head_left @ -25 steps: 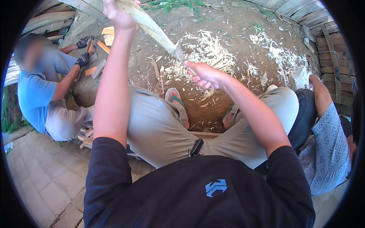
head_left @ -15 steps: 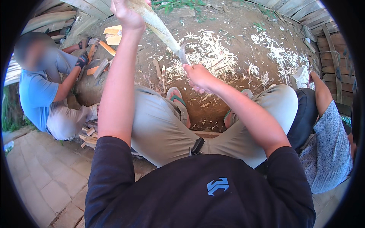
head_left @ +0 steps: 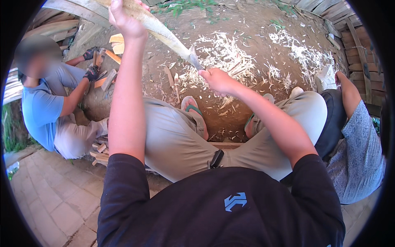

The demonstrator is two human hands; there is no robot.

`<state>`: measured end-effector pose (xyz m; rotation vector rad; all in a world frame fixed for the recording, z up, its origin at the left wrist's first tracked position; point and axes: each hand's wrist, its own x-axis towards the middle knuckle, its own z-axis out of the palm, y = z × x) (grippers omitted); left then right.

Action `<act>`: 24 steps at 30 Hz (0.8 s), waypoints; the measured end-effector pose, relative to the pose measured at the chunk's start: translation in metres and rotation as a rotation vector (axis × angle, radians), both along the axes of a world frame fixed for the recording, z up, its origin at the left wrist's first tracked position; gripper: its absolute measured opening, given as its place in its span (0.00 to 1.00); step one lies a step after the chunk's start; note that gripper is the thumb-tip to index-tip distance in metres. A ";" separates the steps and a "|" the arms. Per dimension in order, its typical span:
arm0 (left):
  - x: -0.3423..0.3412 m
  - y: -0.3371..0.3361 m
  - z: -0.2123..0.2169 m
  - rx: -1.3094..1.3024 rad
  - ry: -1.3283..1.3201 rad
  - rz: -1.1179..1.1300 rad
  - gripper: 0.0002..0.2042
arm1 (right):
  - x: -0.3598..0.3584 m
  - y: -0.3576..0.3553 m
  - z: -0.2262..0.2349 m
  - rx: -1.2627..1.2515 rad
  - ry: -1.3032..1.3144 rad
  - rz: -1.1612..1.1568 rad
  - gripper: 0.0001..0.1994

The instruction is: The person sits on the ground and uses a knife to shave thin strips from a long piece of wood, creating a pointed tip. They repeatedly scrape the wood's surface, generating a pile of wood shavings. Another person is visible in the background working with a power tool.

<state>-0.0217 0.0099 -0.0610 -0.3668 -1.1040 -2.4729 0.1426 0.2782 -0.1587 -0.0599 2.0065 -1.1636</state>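
Two hands work a pale wooden stick point(head_left: 164, 31) held up at twelve o'clock: the left hand point(head_left: 125, 18) is clenched around it, the right hand point(head_left: 218, 80) fisted on a blade point(head_left: 194, 55), which could slip toward the knees below.

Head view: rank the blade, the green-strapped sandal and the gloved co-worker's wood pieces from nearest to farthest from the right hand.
From the right hand:
1. Blade: at the hand, just above-left, against the wooden stick.
2. Green-strapped sandal: just below, on the dirt.
3. Co-worker's wood pieces: far left, by the gloved hands.
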 end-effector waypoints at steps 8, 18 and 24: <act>0.031 0.045 0.032 -0.217 -0.037 0.223 0.21 | 0.002 0.005 0.019 -0.405 -0.545 -0.244 0.20; 0.036 0.041 0.034 -0.249 -0.071 0.284 0.24 | -0.010 0.025 -0.014 -0.990 -0.955 -0.281 0.21; 0.035 0.026 0.032 -0.241 -0.082 0.327 0.23 | -0.011 0.013 0.023 -0.602 -0.517 -0.354 0.22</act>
